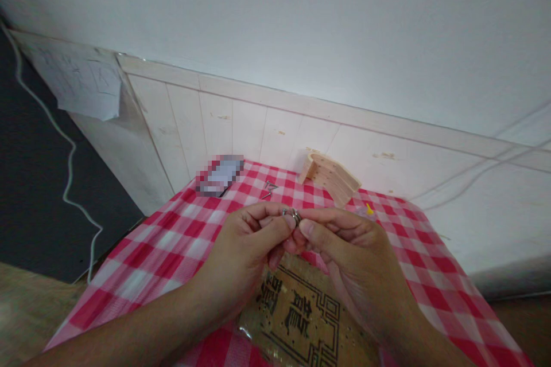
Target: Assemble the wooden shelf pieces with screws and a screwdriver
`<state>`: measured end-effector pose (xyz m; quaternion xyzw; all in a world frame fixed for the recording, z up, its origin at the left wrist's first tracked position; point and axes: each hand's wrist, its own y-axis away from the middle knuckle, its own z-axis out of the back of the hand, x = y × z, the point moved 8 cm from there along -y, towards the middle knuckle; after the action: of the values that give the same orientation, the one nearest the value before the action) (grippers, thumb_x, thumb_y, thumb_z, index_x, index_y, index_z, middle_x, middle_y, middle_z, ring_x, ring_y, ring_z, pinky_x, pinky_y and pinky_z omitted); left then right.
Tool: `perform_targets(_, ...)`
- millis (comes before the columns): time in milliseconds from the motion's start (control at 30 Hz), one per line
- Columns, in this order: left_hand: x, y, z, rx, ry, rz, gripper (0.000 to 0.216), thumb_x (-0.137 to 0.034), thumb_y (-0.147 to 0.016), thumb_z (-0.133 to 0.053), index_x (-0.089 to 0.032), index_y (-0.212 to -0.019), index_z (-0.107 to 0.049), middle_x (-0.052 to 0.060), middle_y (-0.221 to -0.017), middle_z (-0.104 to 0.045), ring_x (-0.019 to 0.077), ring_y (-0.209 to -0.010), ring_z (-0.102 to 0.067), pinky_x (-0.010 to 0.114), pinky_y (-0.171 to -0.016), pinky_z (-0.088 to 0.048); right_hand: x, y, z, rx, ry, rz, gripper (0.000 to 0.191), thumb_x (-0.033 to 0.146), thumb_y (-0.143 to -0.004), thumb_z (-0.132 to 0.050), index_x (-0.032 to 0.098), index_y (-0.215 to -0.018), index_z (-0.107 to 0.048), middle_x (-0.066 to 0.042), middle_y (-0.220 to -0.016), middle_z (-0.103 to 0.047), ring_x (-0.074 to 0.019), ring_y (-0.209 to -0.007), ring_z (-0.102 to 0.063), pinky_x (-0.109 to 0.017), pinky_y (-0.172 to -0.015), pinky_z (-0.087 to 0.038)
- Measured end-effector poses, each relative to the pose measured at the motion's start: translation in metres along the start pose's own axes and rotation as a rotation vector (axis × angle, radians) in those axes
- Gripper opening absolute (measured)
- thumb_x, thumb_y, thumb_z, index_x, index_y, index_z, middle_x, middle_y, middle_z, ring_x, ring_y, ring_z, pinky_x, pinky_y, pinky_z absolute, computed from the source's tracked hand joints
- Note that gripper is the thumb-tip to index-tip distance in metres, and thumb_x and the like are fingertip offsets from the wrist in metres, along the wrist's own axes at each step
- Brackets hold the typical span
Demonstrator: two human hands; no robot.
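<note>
My left hand (247,241) and my right hand (344,241) meet above the middle of a table with a red and white checked cloth (172,246). Both pinch a small metal ring-like part (293,215) between thumbs and fingertips. Below the hands lies a brown board printed with black characters (301,309), wrapped in clear plastic.
A curved wooden piece with rows of holes (329,175) stands at the table's far edge by the white panelled wall (258,126). Small metal bits (270,189) lie on the cloth near a blurred-out object (219,175). A yellow item (369,209) shows behind my right hand. A white cable (64,155) hangs at left.
</note>
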<state>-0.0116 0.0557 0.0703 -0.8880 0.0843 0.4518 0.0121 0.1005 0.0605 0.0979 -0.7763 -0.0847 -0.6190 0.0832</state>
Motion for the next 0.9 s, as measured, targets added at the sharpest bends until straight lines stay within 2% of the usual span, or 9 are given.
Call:
perform_targets(467,0.0008,-0.0010,0.0002,0.016,-0.006,-0.008,0.020,-0.031,-0.077,-0.083,-0.015,-0.075,-0.073,-0.002,-0.060,-0.063,0.0073,-0.055,-0.057,0.017,-0.051,-0.038,-0.0001,-0.0003,0.0006,0.015,0.018,0.013,0.006,0.024,-0.080,-0.077,0.024,-0.079,-0.083,-0.001,-0.066,-0.075,-0.0137,-0.065,-0.071,-0.028,-0.068,-0.059)
perform_targets(900,0.0009,-0.0009,0.0000,0.009,-0.001,-0.003,0.019,-0.031,-0.077,-0.083,-0.014,-0.076,-0.074,-0.002,-0.060,-0.063,0.0070,-0.054,-0.056,0.017,-0.051,-0.039,0.0025,-0.0009,-0.0031,0.049,-0.019,0.013,0.008,0.022,-0.082,-0.076,0.023,-0.077,-0.083,0.000,-0.067,-0.076,-0.0100,-0.064,-0.071,-0.020,-0.067,-0.059)
